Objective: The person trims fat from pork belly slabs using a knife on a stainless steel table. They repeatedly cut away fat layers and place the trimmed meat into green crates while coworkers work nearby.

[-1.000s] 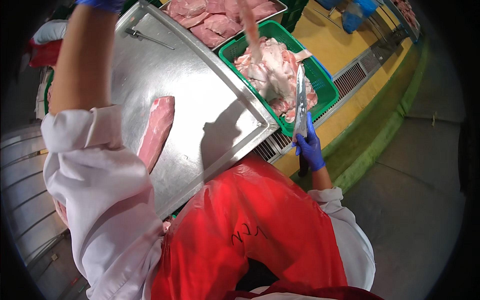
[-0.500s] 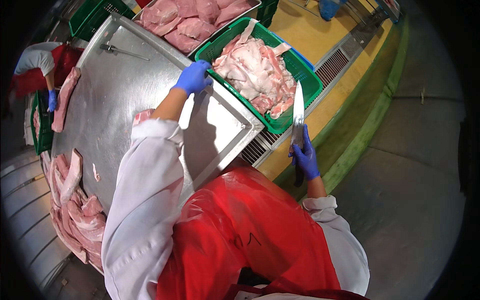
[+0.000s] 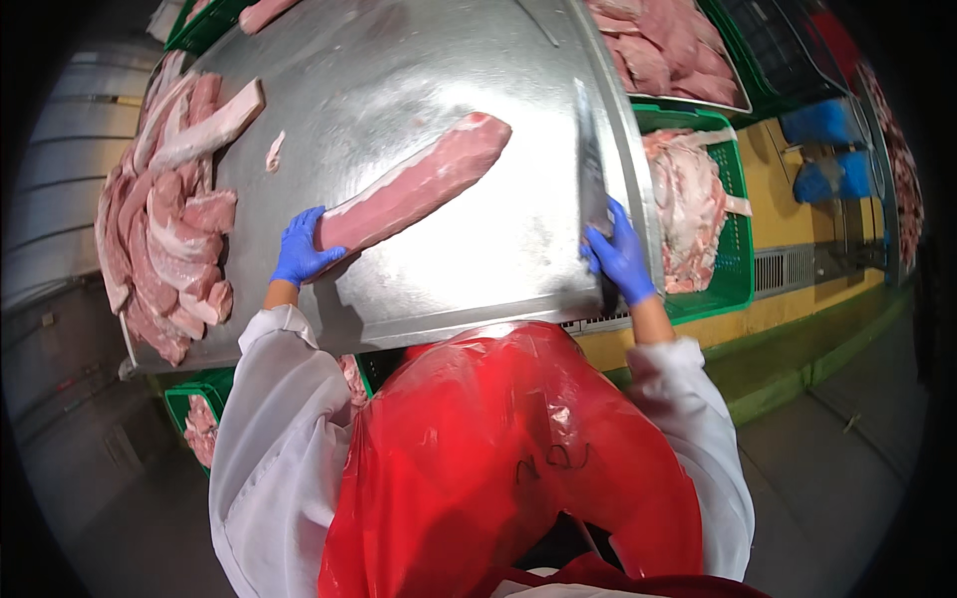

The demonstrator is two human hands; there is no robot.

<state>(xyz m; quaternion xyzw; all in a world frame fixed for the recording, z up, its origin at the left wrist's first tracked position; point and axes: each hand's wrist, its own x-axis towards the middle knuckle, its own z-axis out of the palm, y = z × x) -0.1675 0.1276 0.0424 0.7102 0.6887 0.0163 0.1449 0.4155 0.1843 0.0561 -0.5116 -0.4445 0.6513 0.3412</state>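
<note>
My left hand (image 3: 304, 249), in a blue glove, grips the near-left end of a long pink meat loin (image 3: 414, 184) lying diagonally on the steel table (image 3: 419, 70). My right hand (image 3: 613, 249), also gloved, holds a large knife (image 3: 590, 149) by its handle at the table's right side, with the blade pointing away from me and blurred by motion. Left of the loin lie a heap of meat strips (image 3: 164, 239) and a small pale scrap (image 3: 274, 149).
Right of the table are a green basket of fatty trimmings (image 3: 688, 209) and a tray of meat pieces (image 3: 663, 50). Another green basket (image 3: 184, 419) sits below the table's near-left edge. A steel rod (image 3: 538, 22) and another loin (image 3: 264, 12) lie at the far side.
My left hand has come from over the trimmings basket, where a strip was falling, down onto the loin. My view has turned toward the table, and the knife has come over its right side.
</note>
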